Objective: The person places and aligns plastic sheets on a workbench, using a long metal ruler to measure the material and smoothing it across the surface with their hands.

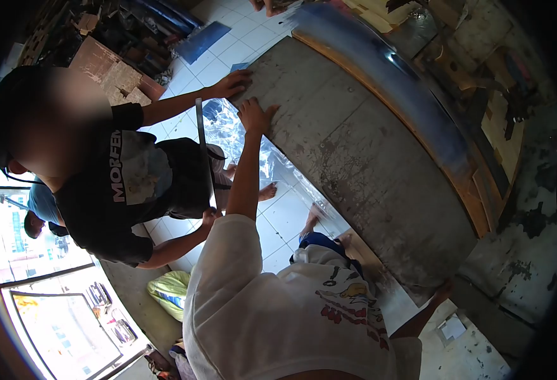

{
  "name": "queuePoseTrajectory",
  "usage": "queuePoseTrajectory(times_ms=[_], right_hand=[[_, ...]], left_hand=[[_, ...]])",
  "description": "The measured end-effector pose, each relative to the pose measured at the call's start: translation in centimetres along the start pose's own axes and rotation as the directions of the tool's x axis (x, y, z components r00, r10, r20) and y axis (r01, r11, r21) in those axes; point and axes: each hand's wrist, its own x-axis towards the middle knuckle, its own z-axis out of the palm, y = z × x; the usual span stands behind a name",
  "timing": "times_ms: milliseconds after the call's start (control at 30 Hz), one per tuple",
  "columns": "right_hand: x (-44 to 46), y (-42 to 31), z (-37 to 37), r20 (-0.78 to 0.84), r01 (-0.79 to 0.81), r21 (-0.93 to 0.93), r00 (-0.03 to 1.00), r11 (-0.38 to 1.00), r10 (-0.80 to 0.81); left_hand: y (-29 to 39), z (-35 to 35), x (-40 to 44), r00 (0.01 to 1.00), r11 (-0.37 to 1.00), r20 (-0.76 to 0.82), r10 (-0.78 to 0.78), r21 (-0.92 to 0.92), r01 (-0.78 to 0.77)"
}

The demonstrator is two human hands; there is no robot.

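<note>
A large grey panel with a curved far edge and worn, stained patches lies in front of me. My left hand rests on its left edge, fingers apart on the surface and thumb out to the side. At the panel's lower right corner my right hand touches the edge; its fingers are too dim to make out. A co-worker in a black T-shirt stands to the left. One of that person's hands lies on the panel's upper left corner, and the other holds a long, thin metal strip.
A blue, glossy curved sheet lies beyond the panel, along an orange-brown wooden edge. Crumpled clear plastic covers part of the tiled floor. A yellow-green bag sits by the window wall. Another person is behind the co-worker.
</note>
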Motion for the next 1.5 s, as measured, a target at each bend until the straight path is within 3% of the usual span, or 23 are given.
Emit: queuePoseTrajectory(times_ms=[167, 267, 367, 500, 700, 800, 900, 1000, 1100, 1200, 1400, 1500], right_hand=[[-0.7, -3.4, -0.5, -0.045, 0.019, -0.061, 0.999, 0.998, -0.022], [-0.5, -3.0, -0.6, -0.022, -0.011, -0.061, 1.0, 0.998, 0.009], [-0.5, -1.4, -0.1, -0.032, 0.003, -0.027, 0.999, 1.0, -0.004], [-0.4, -1.2, -0.2, -0.033, 0.048, -0.019, 0.998, 0.999, -0.048], [-0.2, 0.4, 0.1, -0.025, -0.027, -0.06, 0.999, 0.998, 0.026], [-0.8, -2.7, -0.6, -0.016, -0.096, -0.084, 0.995, 0.992, 0.095], [-1.2, -4.1, -0.9, -0.015, -0.092, -0.042, 0.996, 0.995, 0.091], [-0.9, -3.6, -1.0, 0.017, -0.061, -0.061, 0.998, 0.996, 0.062], [-0.6, -2.8, -0.9, 0.029, 0.038, -0.106, 0.999, 0.994, -0.035], [-0.7, -2.9, -0.9, -0.013, -0.023, -0.114, 1.0, 0.993, 0.021], [-0.7, -3.0, -1.0, 0.009, 0.03, -0.141, 1.0, 0.99, -0.029], [-0.9, -3.5, -1.0, -0.006, -0.02, -0.133, 1.0, 0.991, 0.02]], left_hand=[[-0.6, 0.0, 2.1, 0.98, 0.998, 0.193, 0.048, -0.046, -0.04], [-2.1, 1.9, 3.5, 0.98, 0.939, 0.168, 0.104, -0.34, -0.041], [-0.5, -1.7, 3.5, 0.95, 0.701, 0.19, 0.248, -0.712, -0.041], [1.3, -5.7, 3.0, 0.931, 0.526, 0.147, 0.333, -0.849, -0.055], [0.6, -5.5, 3.5, 0.934, 0.576, 0.312, 0.174, -0.802, 0.161], [-0.9, -2.8, 4.1, 0.959, 0.577, 0.231, 0.163, -0.811, 0.097], [-0.7, -4.1, 4.2, 0.953, 0.608, 0.122, 0.278, -0.791, -0.076], [-0.7, -4.4, 4.1, 0.968, 0.651, 0.112, 0.226, -0.756, -0.065], [-0.7, -5.0, 3.3, 0.955, 0.819, 0.135, 0.264, -0.555, -0.148], [-1.7, -3.7, 2.9, 0.923, 0.889, 0.237, 0.302, -0.419, -0.184], [1.2, -5.3, -0.8, 0.95, 0.9, 0.043, 0.309, -0.335, -0.277], [2.1, -5.3, -3.1, 0.949, 0.904, -0.059, 0.311, -0.292, -0.314]])
